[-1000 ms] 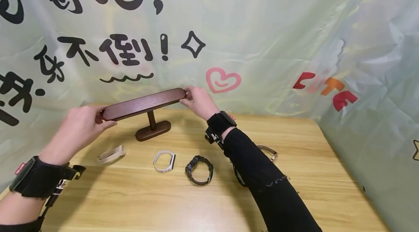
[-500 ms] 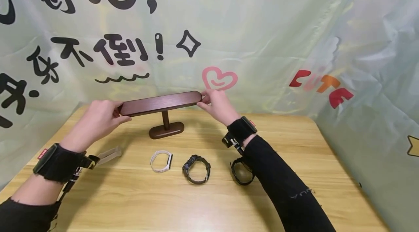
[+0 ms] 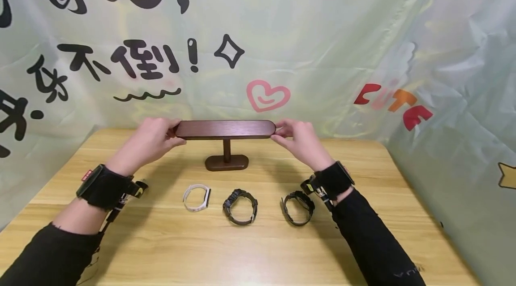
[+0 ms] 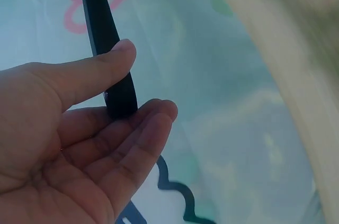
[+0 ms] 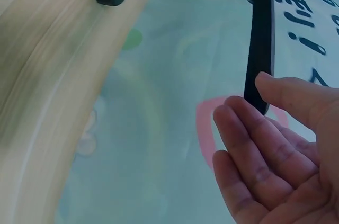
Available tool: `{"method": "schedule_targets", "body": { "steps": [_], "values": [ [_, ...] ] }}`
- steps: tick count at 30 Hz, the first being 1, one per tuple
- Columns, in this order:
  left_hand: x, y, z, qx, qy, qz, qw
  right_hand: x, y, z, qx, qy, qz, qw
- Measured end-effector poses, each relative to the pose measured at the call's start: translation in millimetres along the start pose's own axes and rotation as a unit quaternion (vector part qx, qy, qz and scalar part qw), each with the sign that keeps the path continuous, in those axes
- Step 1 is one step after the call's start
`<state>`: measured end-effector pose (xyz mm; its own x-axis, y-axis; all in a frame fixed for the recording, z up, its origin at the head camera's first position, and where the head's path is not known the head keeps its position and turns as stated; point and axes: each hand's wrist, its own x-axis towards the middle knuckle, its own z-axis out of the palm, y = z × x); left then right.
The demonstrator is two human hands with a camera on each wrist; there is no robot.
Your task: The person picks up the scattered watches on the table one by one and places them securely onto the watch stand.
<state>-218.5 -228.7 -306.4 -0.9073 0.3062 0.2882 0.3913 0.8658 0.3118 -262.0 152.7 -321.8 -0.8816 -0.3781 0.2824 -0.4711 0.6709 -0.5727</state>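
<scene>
A dark brown wooden T-shaped display stand (image 3: 225, 129) stands toward the back of the wooden table, its long bar level and its rounded base (image 3: 227, 163) on the tabletop. My left hand (image 3: 151, 141) pinches the bar's left end. In the left wrist view, the thumb lies on one side of the bar (image 4: 99, 20) and the fingers curl under its tip. At the right end, my right hand (image 3: 301, 141) holds the bar between thumb and fingers. The right wrist view shows the thumb against the bar's end (image 5: 259, 44) with the fingers opposite.
In front of the stand lie a white smart band (image 3: 196, 198), a dark chunky watch (image 3: 240, 207) and a black watch (image 3: 298, 208), the last beside the right wrist. A printed cloth backdrop (image 3: 322, 53) hangs behind the table (image 3: 242, 259).
Both hands have carried the stand rightward and turned its slanted bar level. The left forearm now covers the beige band, and the right forearm covers the brown watch seen earlier.
</scene>
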Motion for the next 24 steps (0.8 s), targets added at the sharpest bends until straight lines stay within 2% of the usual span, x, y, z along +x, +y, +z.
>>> {"method": "schedule_targets", "body": {
  "steps": [6, 12, 16, 24],
  "values": [
    [5.4, 16.6, 13.4, -0.023, 0.009, 0.013, 0.9996, -26.6, 8.6, -16.6, 0.001, 0.005, 0.016, 0.9999],
    [7.5, 31.2, 21.1, -0.026, 0.002, 0.004, 0.9997, -44.6, 14.2, -26.1, -0.011, 0.013, 0.023, 0.9996],
    [8.3, 36.0, 23.8, -0.037, 0.005, 0.002, 0.9993, -49.5, 17.5, -28.5, -0.011, 0.020, 0.029, 0.9993],
    [4.3, 36.2, 22.9, -0.046, 0.016, 0.010, 0.9987, -50.6, 23.1, -27.1, -0.015, 0.027, 0.019, 0.9993]
  ]
}}
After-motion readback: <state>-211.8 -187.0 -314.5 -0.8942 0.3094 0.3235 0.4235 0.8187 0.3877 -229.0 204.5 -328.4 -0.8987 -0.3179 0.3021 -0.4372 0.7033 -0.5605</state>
